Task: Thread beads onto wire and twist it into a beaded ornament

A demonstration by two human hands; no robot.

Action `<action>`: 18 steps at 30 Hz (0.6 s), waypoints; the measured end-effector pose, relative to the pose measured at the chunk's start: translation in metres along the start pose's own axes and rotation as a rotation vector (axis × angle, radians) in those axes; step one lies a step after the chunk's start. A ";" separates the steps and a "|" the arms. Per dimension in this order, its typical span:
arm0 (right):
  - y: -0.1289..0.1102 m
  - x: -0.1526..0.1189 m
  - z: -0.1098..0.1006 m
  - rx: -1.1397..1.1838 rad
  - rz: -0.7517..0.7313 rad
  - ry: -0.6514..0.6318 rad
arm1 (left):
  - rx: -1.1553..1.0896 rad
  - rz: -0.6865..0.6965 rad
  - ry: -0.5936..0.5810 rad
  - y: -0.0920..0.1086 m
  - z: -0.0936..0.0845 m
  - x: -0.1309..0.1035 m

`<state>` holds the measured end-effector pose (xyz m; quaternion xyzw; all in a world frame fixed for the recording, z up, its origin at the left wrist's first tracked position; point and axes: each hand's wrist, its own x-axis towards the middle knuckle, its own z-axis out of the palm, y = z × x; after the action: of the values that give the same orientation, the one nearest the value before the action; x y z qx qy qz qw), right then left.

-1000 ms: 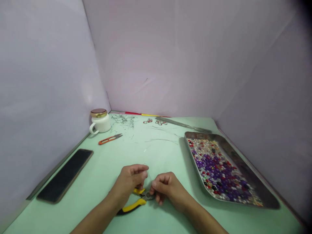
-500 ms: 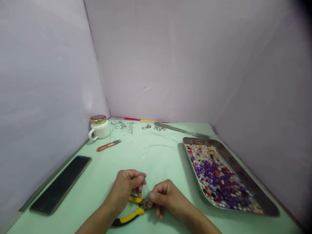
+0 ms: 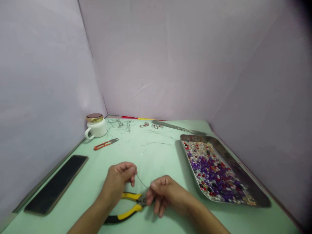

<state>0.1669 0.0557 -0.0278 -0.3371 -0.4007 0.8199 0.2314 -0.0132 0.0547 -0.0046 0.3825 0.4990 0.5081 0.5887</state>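
A thin piece of wire [image 3: 141, 181] runs between my two hands, slightly bowed. My left hand [image 3: 121, 177] pinches its upper left end between thumb and fingertips. At the lower right end, the thumb and forefinger of my right hand [image 3: 163, 193] are closed on the wire, and its other fingers curl loosely below. Just under the hands, yellow and black pliers [image 3: 130, 213] lie on the green table with handles spread. Their metal jaws sit beside my right fingertips, partly covered by them.
On the right stands a metal tray [image 3: 262, 200] of mixed beads [image 3: 214, 174]. A phone [image 3: 57, 185], orange thread snips [image 3: 106, 144] and a lidded white mug [image 3: 97, 127] lie along the left. Wire scraps [image 3: 120, 124], beaded pieces [image 3: 157, 125] and long wires [image 3: 180, 127] are at the back.
My hands have moved further apart, so a longer stretch of wire shows between them. The pliers are less covered. The whole view has shifted slightly.
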 end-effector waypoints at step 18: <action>-0.005 -0.003 -0.006 -0.229 -0.099 0.216 | 0.000 -0.002 0.089 0.003 -0.014 0.019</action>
<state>0.1733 0.0597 -0.0255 -0.4272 -0.4803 0.7156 0.2733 -0.0273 0.0727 -0.0085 0.3592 0.5250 0.5240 0.5663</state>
